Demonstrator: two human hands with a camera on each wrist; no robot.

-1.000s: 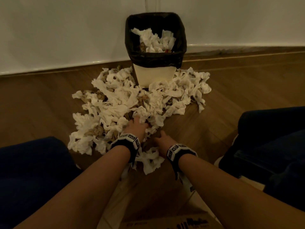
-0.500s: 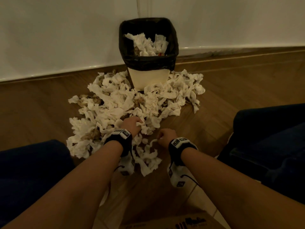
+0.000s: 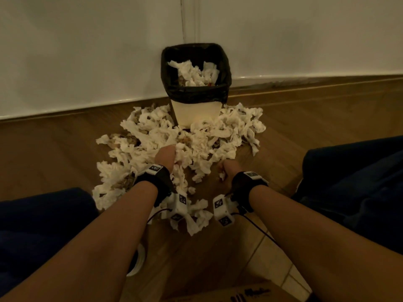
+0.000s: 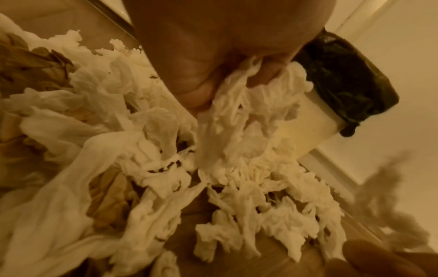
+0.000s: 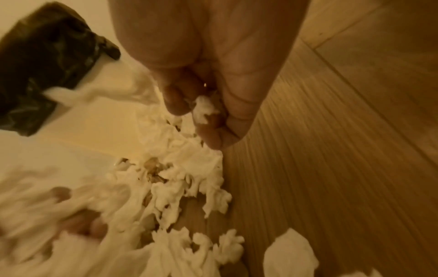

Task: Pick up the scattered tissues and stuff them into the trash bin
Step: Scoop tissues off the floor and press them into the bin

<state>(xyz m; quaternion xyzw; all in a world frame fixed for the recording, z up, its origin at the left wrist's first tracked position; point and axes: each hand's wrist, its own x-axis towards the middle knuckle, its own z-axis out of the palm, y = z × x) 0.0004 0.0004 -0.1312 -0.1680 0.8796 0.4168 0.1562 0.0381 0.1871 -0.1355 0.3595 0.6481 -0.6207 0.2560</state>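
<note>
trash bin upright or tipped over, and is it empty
Upright and not empty. The trash bin stands on the floor against the wall, black liner folded over its rim, with crumpled tissues in the bin showing below the rim.

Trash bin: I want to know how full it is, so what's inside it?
Crumpled white tissues fill the trash bin below its black-lined rim, with a small red bit among them. Whatever lies beneath them is covered.

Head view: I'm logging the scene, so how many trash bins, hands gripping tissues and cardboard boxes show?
Trash bin: 1
Hands gripping tissues: 2, left hand and right hand
Cardboard box: 1
Total: 4
</note>
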